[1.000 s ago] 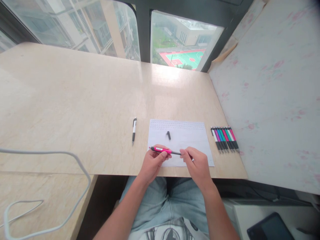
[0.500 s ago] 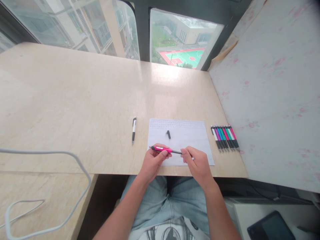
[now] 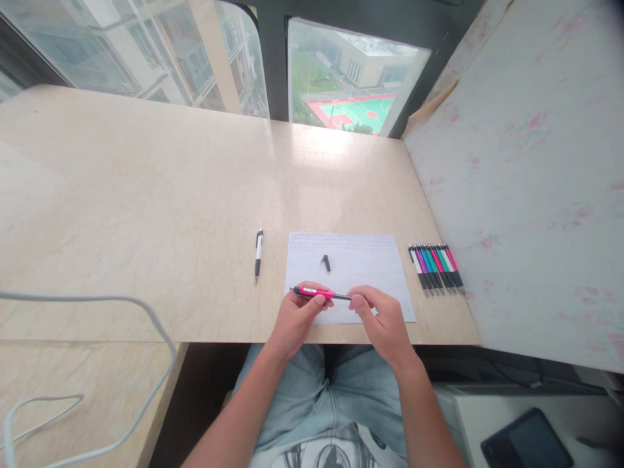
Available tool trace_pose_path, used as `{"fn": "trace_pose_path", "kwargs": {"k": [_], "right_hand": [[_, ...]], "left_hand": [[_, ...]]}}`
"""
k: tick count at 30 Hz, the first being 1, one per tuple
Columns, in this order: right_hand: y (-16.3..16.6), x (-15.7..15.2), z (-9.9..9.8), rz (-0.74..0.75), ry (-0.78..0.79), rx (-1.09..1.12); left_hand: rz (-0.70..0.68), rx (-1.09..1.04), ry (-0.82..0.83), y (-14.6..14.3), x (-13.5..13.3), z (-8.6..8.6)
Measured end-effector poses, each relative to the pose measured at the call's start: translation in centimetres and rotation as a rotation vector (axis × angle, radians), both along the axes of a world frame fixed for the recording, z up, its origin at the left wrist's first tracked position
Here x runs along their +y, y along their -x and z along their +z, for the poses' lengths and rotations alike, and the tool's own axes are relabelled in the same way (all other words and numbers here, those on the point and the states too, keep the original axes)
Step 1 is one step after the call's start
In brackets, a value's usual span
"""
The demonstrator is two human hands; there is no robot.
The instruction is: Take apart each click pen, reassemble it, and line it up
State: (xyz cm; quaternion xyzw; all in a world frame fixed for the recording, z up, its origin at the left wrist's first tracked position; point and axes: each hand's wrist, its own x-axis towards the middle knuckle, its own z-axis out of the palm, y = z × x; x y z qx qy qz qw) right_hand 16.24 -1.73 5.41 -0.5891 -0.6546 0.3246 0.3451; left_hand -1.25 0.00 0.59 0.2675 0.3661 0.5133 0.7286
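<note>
My left hand (image 3: 298, 318) pinches the barrel of a pink pen (image 3: 312, 292), held level over the near edge of a white sheet of paper (image 3: 361, 266). A thin dark refill sticks out of the pen's right end, and my right hand (image 3: 383, 318) has its fingertips closed on that end. A small black pen part (image 3: 326, 262) lies on the paper beyond my hands.
A white and black pen (image 3: 257, 255) lies on the beige table (image 3: 146, 214) left of the paper. Several coloured pens (image 3: 435, 266) lie in a row at the table's right edge. A white cable (image 3: 97, 390) loops at the near left. Windows stand behind the table.
Both hands stay on the pink pen; my right fingertips have slid a little left along the refill toward the barrel.
</note>
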Motion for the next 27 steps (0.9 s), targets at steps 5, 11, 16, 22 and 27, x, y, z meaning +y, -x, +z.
{"fn": "trace_pose_path", "kwargs": {"k": [5, 11, 16, 22, 27], "right_hand": [[0.1, -0.04, -0.01, -0.002, -0.027, -0.029], [0.15, -0.07, 0.11, 0.001, 0.016, 0.014], [0.23, -0.16, 0.11, -0.016, -0.005, -0.005], [0.33, 0.06, -0.12, -0.015, 0.046, 0.015], [0.57, 0.04, 0.06, -0.014, -0.017, -0.005]], "left_hand": [[0.002, 0.004, -0.002, -0.05, 0.01, 0.12], [-0.007, 0.002, -0.011, 0.03, 0.0, 0.02], [-0.021, 0.025, -0.02, 0.03, 0.0, -0.04], [-0.025, 0.027, -0.014, 0.03, 0.0, 0.14], [-0.023, 0.011, -0.012, 0.07, 0.01, 0.13]]}}
